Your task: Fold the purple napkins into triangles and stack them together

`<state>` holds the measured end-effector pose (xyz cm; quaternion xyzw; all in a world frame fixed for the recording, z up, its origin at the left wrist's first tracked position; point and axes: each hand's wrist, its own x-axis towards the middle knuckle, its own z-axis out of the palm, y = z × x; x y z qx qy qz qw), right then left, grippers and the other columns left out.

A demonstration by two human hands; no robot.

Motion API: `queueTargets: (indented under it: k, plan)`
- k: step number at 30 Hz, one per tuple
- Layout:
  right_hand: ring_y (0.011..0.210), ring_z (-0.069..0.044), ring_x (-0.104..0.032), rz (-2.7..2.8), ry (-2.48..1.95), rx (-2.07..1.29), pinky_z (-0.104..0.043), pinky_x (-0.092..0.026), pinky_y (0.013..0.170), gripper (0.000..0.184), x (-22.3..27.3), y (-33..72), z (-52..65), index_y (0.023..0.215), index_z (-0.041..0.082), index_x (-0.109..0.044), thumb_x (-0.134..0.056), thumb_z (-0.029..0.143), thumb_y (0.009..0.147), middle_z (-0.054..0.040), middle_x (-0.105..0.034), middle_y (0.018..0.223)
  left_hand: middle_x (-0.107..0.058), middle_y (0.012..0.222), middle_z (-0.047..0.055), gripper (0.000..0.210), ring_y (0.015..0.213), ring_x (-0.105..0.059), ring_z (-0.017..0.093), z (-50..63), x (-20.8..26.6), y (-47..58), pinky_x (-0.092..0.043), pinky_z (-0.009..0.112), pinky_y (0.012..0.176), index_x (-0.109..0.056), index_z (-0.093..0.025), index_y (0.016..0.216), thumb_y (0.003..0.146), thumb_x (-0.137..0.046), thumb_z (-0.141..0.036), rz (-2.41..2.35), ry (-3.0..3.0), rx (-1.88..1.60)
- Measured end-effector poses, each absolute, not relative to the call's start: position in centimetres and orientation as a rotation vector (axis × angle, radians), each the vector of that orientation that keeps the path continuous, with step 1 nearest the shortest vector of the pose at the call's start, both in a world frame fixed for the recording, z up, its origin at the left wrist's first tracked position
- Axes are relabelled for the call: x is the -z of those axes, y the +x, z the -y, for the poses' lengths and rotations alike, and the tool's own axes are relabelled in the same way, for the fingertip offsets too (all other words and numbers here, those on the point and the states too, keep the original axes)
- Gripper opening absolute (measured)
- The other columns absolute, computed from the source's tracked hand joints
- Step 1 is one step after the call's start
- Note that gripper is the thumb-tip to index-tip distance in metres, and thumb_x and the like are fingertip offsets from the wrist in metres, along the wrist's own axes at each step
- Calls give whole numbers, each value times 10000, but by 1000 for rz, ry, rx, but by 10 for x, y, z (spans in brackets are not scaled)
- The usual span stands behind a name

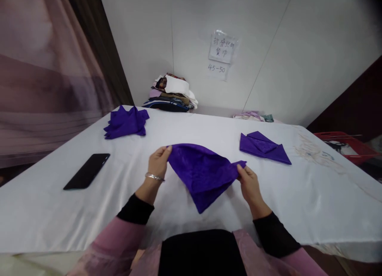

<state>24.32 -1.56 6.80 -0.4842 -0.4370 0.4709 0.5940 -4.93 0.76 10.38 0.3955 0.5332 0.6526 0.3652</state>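
Above the near middle of the white cloth-covered worktop (191,127), a loose purple cloth (203,170) spans from the left hand (159,162) to the right hand (249,182). A bunched purple cloth (127,124) lies at the far left corner; a black rectangular phone (87,172) lies nearer, toward the left edge. Beyond the right hand rests an angular folded purple cloth (264,148). Behind the far edge, left of its middle, stands a multicoloured fabric stack (173,94); a low lilac-and-green fabric pile (250,116) lies farther right. A red plastic basket (343,137) sits past the right edge.
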Motion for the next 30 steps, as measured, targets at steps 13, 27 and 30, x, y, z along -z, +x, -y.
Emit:
queueTargets:
  k: [13, 27, 30]
  plan:
    - [588, -132, -488, 1340, -1377, -583, -264, -432, 561, 302, -83, 278, -2, 644, 179, -604, -578, 451, 772, 21, -525, 581, -622, 587, -36, 203, 537, -563, 86, 20, -115, -88, -517, 242, 574, -654, -158, 693, 656, -710, -349, -1271, 899, -1964]
    - [1213, -257, -436, 1808, -981, -2, -493, -337, 1007, 432, -138, 245, -20, 1258, 257, -503, -525, 306, 829, -69, -486, 1322, -623, 595, -48, 131, 537, -558, 80, 33, -155, -99, -530, 239, 588, -662, -200, 680, 641, -726, -307, -1181, 911, -2141]
    - [1239, -270, -412, 2247, -769, -309, -477, -306, 1035, 534, -123, 210, -2, 1292, 277, -475, -601, 350, 778, -60, -493, 1319, -623, 596, -45, 136, 534, -551, 82, 42, -154, -100, -525, 233, 569, -669, -203, 689, 630, -739, -303, -1219, 932, -2150]
